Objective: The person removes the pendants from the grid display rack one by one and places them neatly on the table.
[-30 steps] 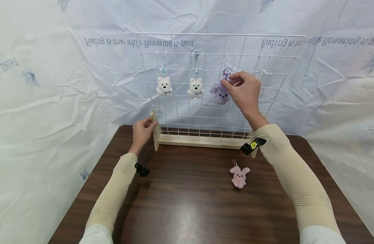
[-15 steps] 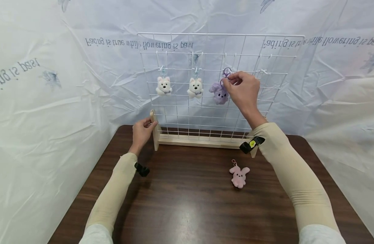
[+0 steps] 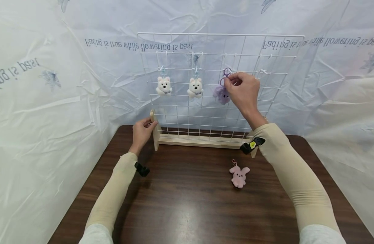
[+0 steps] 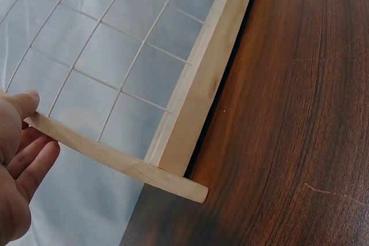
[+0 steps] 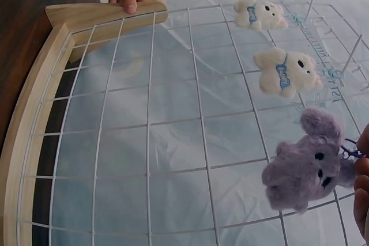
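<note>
A purple plush rabbit keychain (image 3: 222, 95) is up against the white wire grid (image 3: 202, 117). My right hand (image 3: 244, 90) pinches its purple rings between thumb and fingers. The upper ring is at a hook's tip; whether it is over the hook, I cannot tell. In the right wrist view the plush rabbit (image 5: 305, 168) faces the camera, with only fingertips at the edge. My left hand (image 3: 141, 134) grips the grid's wooden side post (image 4: 115, 156), thumb on one face and fingers on the other. Two white plush dog keychains (image 3: 164, 86) hang from hooks to the left of the rabbit.
A pink plush rabbit keychain (image 3: 239, 177) lies on the brown wooden table (image 3: 181, 196), in front of the rack's right foot. Another white hook (image 3: 263, 71) sticks out right of my right hand. Printed white cloth (image 3: 113, 74) covers the wall behind.
The purple plush rabbit has turned and shifted slightly right, so my right hand now covers more of its face. My right hand has barely moved; my left hand stays on the post.
</note>
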`<state>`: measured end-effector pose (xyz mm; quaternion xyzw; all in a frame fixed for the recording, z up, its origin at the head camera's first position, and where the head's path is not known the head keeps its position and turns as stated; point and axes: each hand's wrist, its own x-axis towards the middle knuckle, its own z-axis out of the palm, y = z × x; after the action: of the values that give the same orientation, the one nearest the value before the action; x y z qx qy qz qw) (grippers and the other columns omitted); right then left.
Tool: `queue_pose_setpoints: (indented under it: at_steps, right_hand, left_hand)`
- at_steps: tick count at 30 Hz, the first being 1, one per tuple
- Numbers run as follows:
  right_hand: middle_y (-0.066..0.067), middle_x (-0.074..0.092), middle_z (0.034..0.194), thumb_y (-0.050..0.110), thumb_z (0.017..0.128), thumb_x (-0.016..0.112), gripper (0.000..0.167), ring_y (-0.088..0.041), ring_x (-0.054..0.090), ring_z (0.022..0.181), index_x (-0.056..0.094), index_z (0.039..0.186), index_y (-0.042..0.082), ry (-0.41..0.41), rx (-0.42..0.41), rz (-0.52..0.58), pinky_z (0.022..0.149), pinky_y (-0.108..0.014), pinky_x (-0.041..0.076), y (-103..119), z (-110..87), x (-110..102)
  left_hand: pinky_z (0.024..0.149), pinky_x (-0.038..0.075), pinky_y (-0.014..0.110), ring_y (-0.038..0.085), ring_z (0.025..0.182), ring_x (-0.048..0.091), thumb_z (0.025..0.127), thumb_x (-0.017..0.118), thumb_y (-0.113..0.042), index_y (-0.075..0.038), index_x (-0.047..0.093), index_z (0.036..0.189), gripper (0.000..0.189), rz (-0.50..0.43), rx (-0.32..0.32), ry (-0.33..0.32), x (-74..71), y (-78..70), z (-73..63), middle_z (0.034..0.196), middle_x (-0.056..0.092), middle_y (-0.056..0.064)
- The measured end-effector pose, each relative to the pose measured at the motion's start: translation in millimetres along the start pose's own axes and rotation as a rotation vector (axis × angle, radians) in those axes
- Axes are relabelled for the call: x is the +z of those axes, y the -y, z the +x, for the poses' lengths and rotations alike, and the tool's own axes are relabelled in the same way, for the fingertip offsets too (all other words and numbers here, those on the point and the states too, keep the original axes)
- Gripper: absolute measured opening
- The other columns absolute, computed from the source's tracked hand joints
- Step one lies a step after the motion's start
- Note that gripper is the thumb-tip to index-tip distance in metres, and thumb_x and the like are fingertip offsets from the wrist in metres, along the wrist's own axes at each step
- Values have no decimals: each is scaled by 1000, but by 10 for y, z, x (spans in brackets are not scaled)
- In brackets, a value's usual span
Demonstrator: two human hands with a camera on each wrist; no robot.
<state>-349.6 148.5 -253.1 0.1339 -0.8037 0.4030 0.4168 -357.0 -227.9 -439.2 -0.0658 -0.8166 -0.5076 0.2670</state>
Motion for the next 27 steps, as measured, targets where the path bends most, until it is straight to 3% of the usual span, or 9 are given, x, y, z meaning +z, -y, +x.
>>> queue_pose_setpoints:
  at_steps: [12, 27]
  right_hand:
    - [-8, 72, 82, 23, 93, 69, 23, -10, 59, 67, 79, 93, 2, -31, -11, 88, 62, -17, 46, 27, -109, -101]
    - [-2, 68, 76, 20, 92, 70, 21, -12, 58, 65, 78, 90, 1, -35, -50, 157, 61, -19, 45, 151, -241, -340]
  left_hand:
    - [87, 60, 47, 32, 106, 73, 96, 75, -22, 4, 71, 124, 38, 10, 30, -29, 3, -36, -74, 114, 73, 23]
    - [88, 60, 47, 34, 107, 72, 95, 76, -20, 5, 71, 122, 38, 24, 8, -58, -24, -138, -258, 115, 73, 24]
